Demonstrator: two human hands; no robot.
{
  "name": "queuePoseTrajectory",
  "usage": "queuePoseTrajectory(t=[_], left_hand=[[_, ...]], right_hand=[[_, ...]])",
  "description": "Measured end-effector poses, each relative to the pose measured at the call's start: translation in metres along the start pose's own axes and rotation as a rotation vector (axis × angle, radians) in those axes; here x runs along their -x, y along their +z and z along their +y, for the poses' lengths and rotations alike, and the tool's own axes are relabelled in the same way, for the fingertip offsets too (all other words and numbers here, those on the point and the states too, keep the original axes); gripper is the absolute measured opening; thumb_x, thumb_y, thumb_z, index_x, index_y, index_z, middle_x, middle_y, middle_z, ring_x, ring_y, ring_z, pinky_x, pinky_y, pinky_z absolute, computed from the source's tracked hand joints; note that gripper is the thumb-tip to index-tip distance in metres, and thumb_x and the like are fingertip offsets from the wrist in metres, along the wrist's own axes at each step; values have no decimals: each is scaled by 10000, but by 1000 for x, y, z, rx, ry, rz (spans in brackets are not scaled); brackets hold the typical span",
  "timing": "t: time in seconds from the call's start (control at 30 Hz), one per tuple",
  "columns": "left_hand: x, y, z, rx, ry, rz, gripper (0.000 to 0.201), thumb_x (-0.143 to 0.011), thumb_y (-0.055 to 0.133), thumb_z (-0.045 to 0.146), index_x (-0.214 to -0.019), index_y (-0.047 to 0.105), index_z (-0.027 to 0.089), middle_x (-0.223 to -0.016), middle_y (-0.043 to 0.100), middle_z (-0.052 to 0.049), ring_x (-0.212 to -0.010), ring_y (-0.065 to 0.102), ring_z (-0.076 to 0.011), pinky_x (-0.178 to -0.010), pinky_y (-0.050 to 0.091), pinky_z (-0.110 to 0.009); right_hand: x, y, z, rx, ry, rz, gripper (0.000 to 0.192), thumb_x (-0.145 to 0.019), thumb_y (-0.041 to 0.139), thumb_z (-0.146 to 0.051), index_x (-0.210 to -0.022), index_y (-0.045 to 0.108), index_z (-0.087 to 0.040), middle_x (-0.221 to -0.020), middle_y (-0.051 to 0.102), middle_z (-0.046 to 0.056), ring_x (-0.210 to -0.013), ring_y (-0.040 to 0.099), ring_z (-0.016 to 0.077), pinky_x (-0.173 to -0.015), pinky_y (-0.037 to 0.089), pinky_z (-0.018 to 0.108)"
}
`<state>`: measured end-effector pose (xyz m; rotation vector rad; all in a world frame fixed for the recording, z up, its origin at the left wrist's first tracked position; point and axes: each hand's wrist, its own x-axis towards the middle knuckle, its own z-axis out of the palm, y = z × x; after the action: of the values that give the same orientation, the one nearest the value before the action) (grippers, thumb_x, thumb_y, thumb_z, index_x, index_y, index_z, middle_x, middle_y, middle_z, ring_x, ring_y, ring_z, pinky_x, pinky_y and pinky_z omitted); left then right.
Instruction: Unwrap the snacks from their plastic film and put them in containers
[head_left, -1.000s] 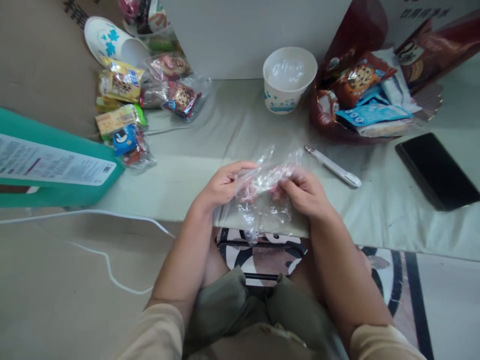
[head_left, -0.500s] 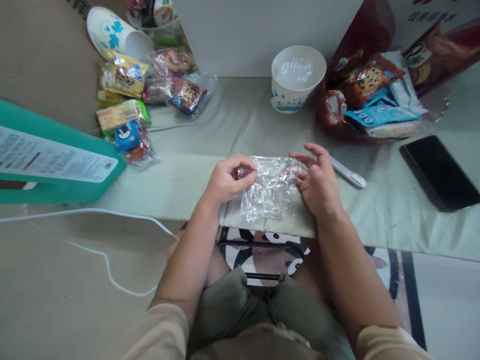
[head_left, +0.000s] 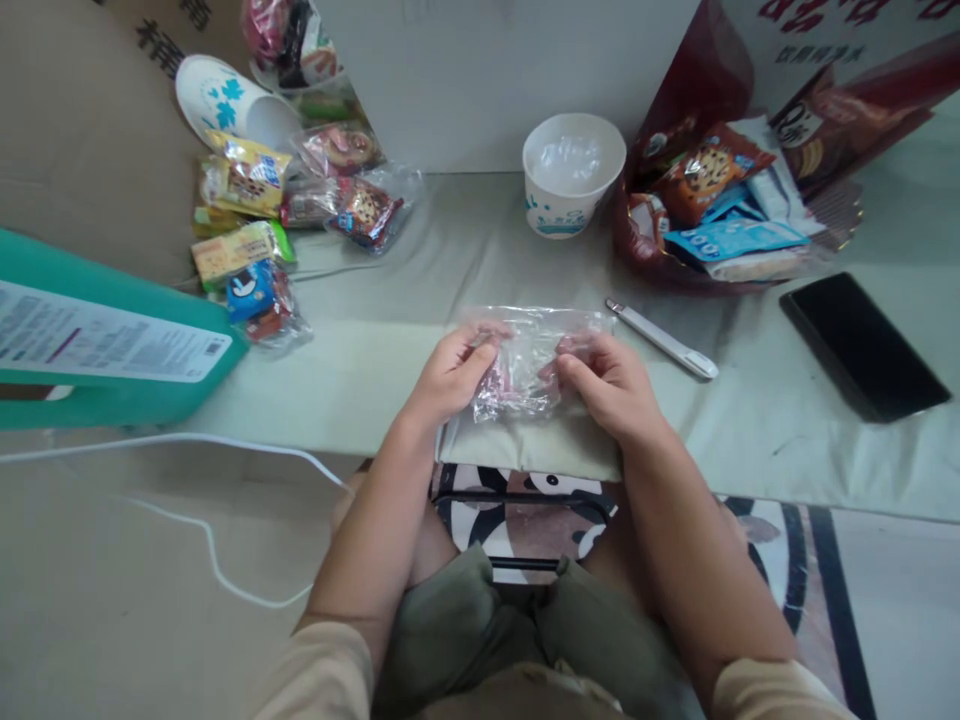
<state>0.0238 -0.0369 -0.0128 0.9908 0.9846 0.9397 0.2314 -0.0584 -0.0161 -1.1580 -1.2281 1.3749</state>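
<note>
A crinkled clear plastic bag is stretched between my two hands over the front part of the cloth-covered table. My left hand pinches its left side between thumb and fingers. On the opposite side my right hand grips the bag, the thumb on top and the fingers partly hidden by the film. Just beyond my right hand lies a slim white-handled utility knife. Farther back stands a white paper cup with a blue print, holding something clear and shiny.
Wrapped snacks lie at the left beside a tipped paper cup. A green container stands at the left edge. A dark red basket holds more packets. A black phone lies at the right. White cable hangs in front.
My right hand has closed from spread fingers onto the bag's right side. The bag is now drawn wider and flatter. The view has shifted slightly.
</note>
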Motion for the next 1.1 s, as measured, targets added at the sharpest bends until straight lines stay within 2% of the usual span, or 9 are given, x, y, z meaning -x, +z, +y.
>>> queuePoseTrajectory(t=[0.27, 0.37, 0.43, 0.53, 0.63, 0.77, 0.87, 0.97, 1.1], left_hand=[[2, -11, 11, 64, 77, -63, 297, -784, 761, 477, -740, 735, 184, -646, 663, -9, -490, 557, -100, -463, 470, -243], [-2, -13, 8, -82, 149, -82, 362, -857, 648, 481, -706, 740, 165, -702, 688, -57, -630, 612, -135, -570, 494, -261], [-2, -12, 4, -261, 217, -63, 210, -830, 691, 376, -813, 742, 174, -794, 699, -49, -703, 622, -137, -623, 498, -258], [1, -5, 0, -532, 450, 189, 240, -755, 718, 194, -995, 712, 203, -1023, 684, -57, -920, 645, -167, -765, 534, -285], [6, 4, -3, -583, 632, 370, 197, -810, 709, 189, -1002, 676, 215, -1030, 656, -49, -987, 631, -170, -868, 526, -310], [7, 14, -8, -131, 436, 20, 462, -839, 773, 462, -1205, 620, 225, -1139, 689, -75, -1031, 668, -181, -851, 548, -291], [6, 16, -8, 107, 237, -131, 461, -826, 797, 531, -1122, 675, 200, -1047, 713, -71, -951, 683, -173, -859, 551, -294], [7, 11, -4, 196, 178, -202, 336, -870, 768, 493, -1024, 740, 195, -1028, 698, -60, -929, 665, -154, -871, 535, -290], [10, 4, 1, 108, 227, -256, 310, -859, 772, 442, -1054, 727, 206, -998, 645, -45, -936, 629, -148, -854, 512, -280]], right_hand=[[4, -4, -1, -47, -34, 91, 191, -826, 626, -397, -746, 651, -225, -682, 622, 1, -595, 543, 135, -548, 400, 283], [3, -6, -2, -27, -47, 88, 355, -855, 557, -523, -701, 645, -215, -706, 638, 40, -645, 574, 167, -584, 429, 320], [3, -4, -5, 28, -57, 151, 293, -810, 676, -516, -783, 617, -230, -707, 619, 6, -625, 554, 151, -577, 421, 302], [5, 2, -11, 93, -54, 306, 417, -690, 826, -347, -992, 549, -272, -719, 618, -49, -581, 532, 131, -544, 395, 268], [9, 12, -16, 198, -30, 377, 303, -728, 799, -317, -899, 558, -247, -693, 614, -40, -562, 505, 117, -533, 375, 257], [16, 27, -24, -37, 26, 142, 317, -760, 811, -403, -769, 548, -226, -665, 571, -44, -561, 470, 101, -548, 384, 245], [22, 30, -35, -143, 59, 72, 276, -815, 779, -450, -821, 603, -239, -683, 573, -38, -592, 522, 120, -583, 440, 263], [25, 27, -46, 160, -74, 215, 236, -787, 815, -323, -967, 672, -268, -945, 692, 9, -859, 658, 171, -748, 524, 304], [19, 24, -56, 538, -187, 44, 159, -802, 769, -303, -933, 693, -255, -977, 741, 34, -900, 691, 207, -799, 547, 352]])
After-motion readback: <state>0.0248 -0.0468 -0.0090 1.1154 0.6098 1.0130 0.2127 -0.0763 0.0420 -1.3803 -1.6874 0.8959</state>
